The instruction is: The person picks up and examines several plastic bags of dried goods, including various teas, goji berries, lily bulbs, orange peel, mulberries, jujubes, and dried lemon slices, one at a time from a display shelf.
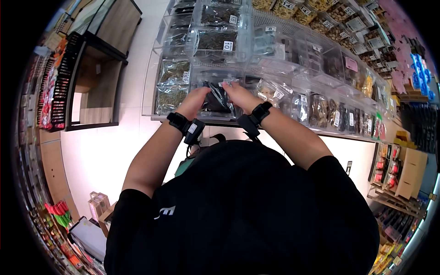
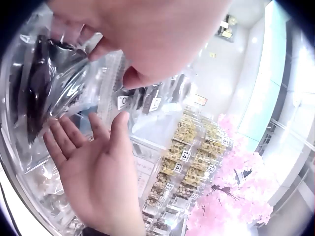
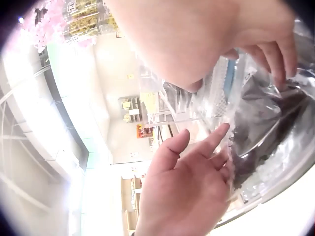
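A clear plastic package with dark contents [image 1: 215,98] [image 2: 40,88] [image 3: 266,115] lies in a clear compartment near the display's front edge. My left hand [image 1: 195,102] [image 2: 142,34] [image 3: 187,191] is at its left side, fingers fairly straight and touching the wrap. On the opposite side is my right hand [image 1: 240,97] [image 2: 98,179] [image 3: 216,37], its fingers extended against the package's edge and upper surface. Both thumbs stand apart from the other fingers in the wrist views. The fingertips under the package's edges are partly hidden in the head view.
Bags of dried greens [image 1: 174,72] fill the compartment to the left, and pale bagged goods [image 1: 270,91] lie to the right. Clear dividers surround the package. Farther back are yellow packs [image 1: 293,11] and pink blossoms [image 2: 231,196]. A dark-framed shelf [image 1: 98,98] stands left.
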{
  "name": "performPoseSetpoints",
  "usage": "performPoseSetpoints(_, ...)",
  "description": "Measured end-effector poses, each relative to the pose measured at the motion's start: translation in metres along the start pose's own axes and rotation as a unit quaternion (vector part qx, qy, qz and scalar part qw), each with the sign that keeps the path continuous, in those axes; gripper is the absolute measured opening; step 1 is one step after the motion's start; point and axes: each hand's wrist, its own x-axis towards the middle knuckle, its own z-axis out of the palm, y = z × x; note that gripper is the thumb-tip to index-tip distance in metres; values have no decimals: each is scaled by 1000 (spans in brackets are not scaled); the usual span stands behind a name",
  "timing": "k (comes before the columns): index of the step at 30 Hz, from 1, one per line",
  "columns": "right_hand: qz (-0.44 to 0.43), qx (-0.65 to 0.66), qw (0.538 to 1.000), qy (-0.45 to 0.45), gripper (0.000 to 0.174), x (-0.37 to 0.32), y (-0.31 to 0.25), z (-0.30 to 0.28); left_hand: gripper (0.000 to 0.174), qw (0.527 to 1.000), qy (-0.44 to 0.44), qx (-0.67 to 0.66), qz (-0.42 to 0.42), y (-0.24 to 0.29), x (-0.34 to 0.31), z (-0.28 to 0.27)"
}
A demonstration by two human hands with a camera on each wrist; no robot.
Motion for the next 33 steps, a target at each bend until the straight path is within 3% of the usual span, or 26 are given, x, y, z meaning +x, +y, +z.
performPoseSetpoints(1,-5,16,999,33,69,-1,-1,2,36,999,6,0,-34,11,-9,-1)
performPoseSetpoints(2,-12,19,999,32,69,-4,0,1,36,999,12,5,-29,8,-8,-6)
performPoseSetpoints(4,-30,55,998,18,67,-14,-2,-2,32,995,-59,-61,-48,7,-6,-18)
performPoseSetpoints(5,-27,153,988,1,70,-18,-6,0,29,995,-62,-66,-45,10,-14,-22)
performPoseSetpoints(6,-34,157,987,3,70,-25,-9,2,29,995,-62,-59,-41,11,-21,-24)
performPoseSetpoints(10,-153,146,977,14,86,-64,-56,13,28,997,-23,-26,64,44,-59,-32)
performPoseSetpoints(12,-205,119,967,95,86,-78,-80,20,36,986,50,-72,140,63,-75,-34)
performPoseSetpoints(14,-252,96,959,93,93,-77,-93,18,38,984,63,-85,142,89,-90,-38)
performPoseSetpoints(16,-347,55,926,134,94,-97,-115,18,38,965,-145,-160,150,116,-109,-40)
performPoseSetpoints(20,-390,44,906,156,93,-143,-163,8,42,931,-206,-88,287,154,-147,-28)
performPoseSetpoints(22,-429,39,885,175,93,-162,-181,2,48,918,-207,-46,336,171,-158,-23)
performPoseSetpoints(24,-481,112,864,98,94,-183,-197,-1,54,880,-208,-53,424,187,-182,-14)
performPoseSetpoints(28,-539,90,832,99,95,-217,-215,0,57,849,-218,-27,480,205,-204,-7)
performPoseSetpoints(33,-551,85,821,121,98,-232,-218,2,57,839,-206,-32,502,205,-203,2)
